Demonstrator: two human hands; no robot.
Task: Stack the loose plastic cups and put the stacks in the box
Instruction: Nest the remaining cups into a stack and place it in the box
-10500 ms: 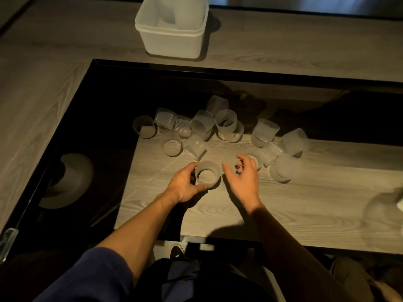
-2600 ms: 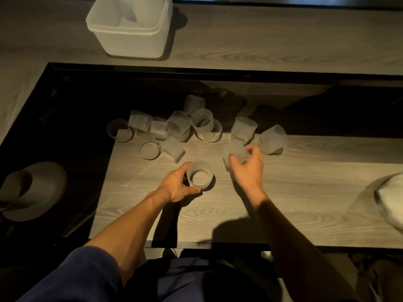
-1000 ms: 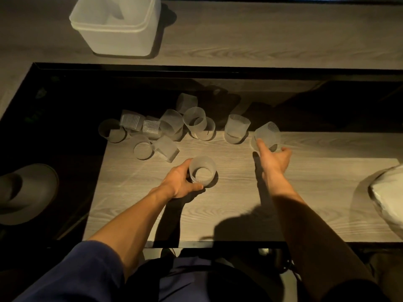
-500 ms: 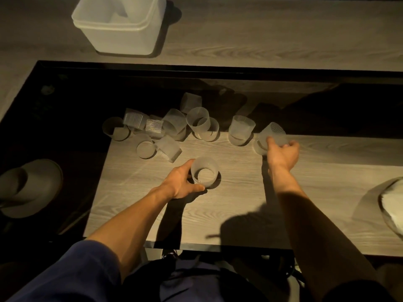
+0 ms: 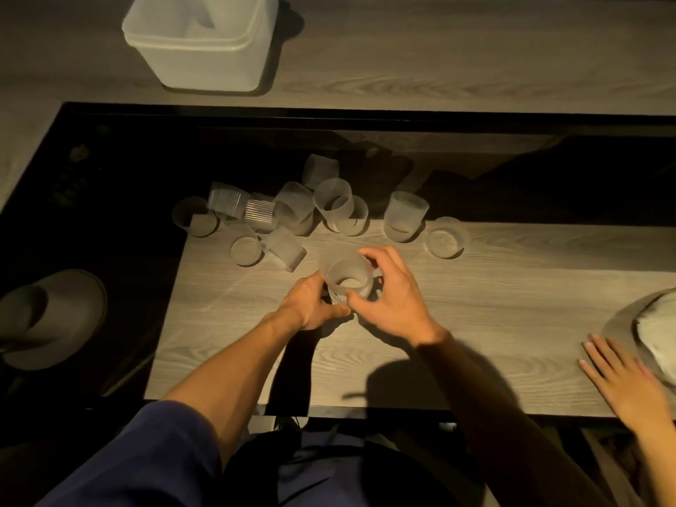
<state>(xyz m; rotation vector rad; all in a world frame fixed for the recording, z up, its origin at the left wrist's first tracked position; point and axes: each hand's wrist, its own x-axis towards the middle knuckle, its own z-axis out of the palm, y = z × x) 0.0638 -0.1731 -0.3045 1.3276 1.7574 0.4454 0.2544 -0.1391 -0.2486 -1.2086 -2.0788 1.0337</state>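
A short stack of frosted plastic cups (image 5: 345, 278) stands on the wooden board (image 5: 494, 323) in front of me. My left hand (image 5: 311, 305) grips its base from the left. My right hand (image 5: 393, 301) wraps the top cup from the right, thumb at the near rim. Several loose cups (image 5: 292, 210) lie jumbled behind the stack. One cup (image 5: 405, 214) stands a little apart on the right, and another (image 5: 445, 238) sits mouth up further right. The white box (image 5: 205, 56) stands at the far left with a tall stack (image 5: 223, 12) inside.
The board lies on a dark glass tabletop (image 5: 109, 177). A hat-like shape (image 5: 51, 316) shows at the left. A pale rounded object (image 5: 654, 331) sits at the right edge, and another person's hand (image 5: 629, 382) rests flat on the board beside it.
My right hand has come back from the rightmost cup to the stack that my left hand holds. That cup now sits mouth up. Another person's hand has appeared at the lower right.
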